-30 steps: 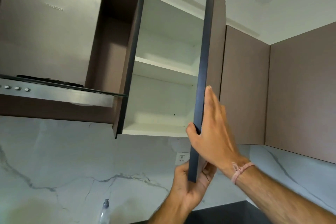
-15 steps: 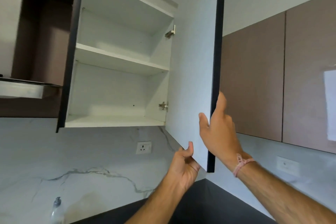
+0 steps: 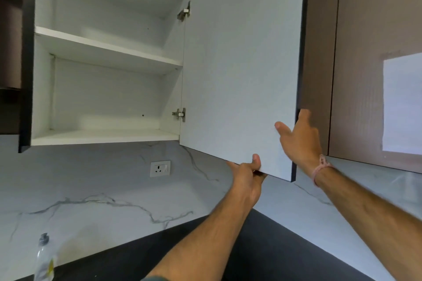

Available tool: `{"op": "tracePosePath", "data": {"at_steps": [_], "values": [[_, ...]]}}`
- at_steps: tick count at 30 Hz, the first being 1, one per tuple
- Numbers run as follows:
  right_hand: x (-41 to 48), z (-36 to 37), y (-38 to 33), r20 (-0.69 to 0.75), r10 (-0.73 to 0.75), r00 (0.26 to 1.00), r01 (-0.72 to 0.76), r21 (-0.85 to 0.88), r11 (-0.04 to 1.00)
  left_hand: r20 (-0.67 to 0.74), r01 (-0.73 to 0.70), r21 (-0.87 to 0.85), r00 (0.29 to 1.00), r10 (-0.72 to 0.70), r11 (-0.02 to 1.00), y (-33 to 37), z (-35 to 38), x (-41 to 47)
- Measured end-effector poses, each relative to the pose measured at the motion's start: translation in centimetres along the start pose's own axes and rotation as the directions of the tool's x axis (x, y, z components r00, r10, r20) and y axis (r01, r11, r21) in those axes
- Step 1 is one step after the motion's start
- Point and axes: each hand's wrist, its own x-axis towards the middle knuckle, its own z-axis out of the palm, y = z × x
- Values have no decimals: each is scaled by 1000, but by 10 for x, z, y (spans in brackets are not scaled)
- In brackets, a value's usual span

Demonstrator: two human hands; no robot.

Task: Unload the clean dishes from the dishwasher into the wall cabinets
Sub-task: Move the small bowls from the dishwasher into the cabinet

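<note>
white veined marble backsplash (image 3: 91, 189) | white wall socket (image 3: 160, 168) | dark countertop (image 3: 274, 248)

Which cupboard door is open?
The white-faced door, swung out from the shelves, with the left hand gripping its bottom edge and the right hand on its outer edge. The brown doors to its right are shut.
</note>
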Motion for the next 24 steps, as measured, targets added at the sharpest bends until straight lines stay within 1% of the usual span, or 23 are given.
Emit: {"op": "tracePosePath", "data": {"at_steps": [5, 8, 11, 19, 21, 24], "values": [[39, -6, 35, 16, 85, 996, -85, -3, 996, -101, -12, -16, 995, 10, 1000, -30, 18, 26], [55, -4, 51, 20, 102, 995, -102, 1, 995, -119, -47, 0, 992, 47, 999, -41, 22, 37], [63, -3, 58, 11, 100, 995, -100, -22, 995, -144, -35, 8, 989, 36, 999, -46, 22, 46], [65, -2, 57, -4, 117, 993, -117, -64, 991, -91, 8, 3, 996, -8, 1000, -46, 14, 57], [61, -3, 55, -4, 130, 992, -130, -110, 985, -99, 24, 17, 995, -22, 1000, -43, 13, 56], [52, -3, 54, 10, 144, 990, -138, -210, 968, -74, 47, 102, 996, -39, 994, -40, 9, 50]]}}
